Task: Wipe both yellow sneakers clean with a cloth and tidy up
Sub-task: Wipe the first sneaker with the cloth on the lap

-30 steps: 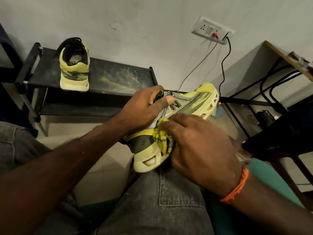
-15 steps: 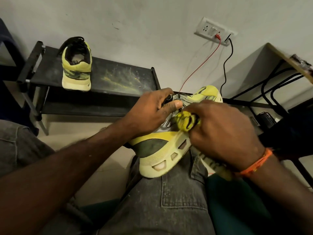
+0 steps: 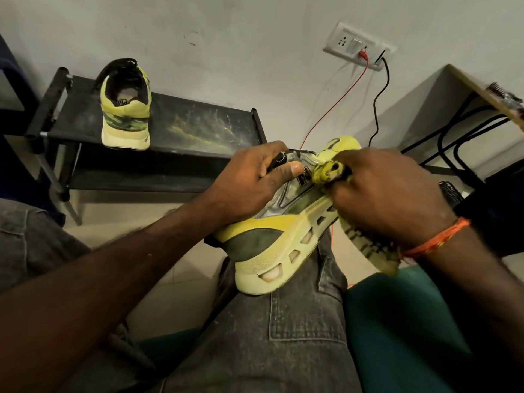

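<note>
My right hand (image 3: 388,194) is closed around a bunched yellow-and-black cloth (image 3: 329,173), pressing the wad against the upper side panel of the sneaker (image 3: 272,239) lying across my right thigh (image 3: 283,336); a loose tail of the same cloth hangs below my wrist, just past the sneaker's sole. My left hand (image 3: 255,182) clamps the sneaker at its collar, thumb laid flat along the grey panel beside the logo. A second ago the wad sat low at the heel counter; now it has travelled forward along the side to just beside the logo, toward the toe, so I judge the heel pass done and the midfoot stroke under way on this shoe. The sneaker rests tilted, outsole edge facing me, heel nearest my body, toe pointing at the wall. Its yellow midsole with cut-out windows looks dull and dusty, and the dark green heel patch is smudged. Up and left of the sneaker, the second sneaker (image 3: 126,109) stands upright on the black rack (image 3: 198,129), heel toward me. The rack top beside it carries yellowish dust streaks, so tidying looks well off yet.
</note>
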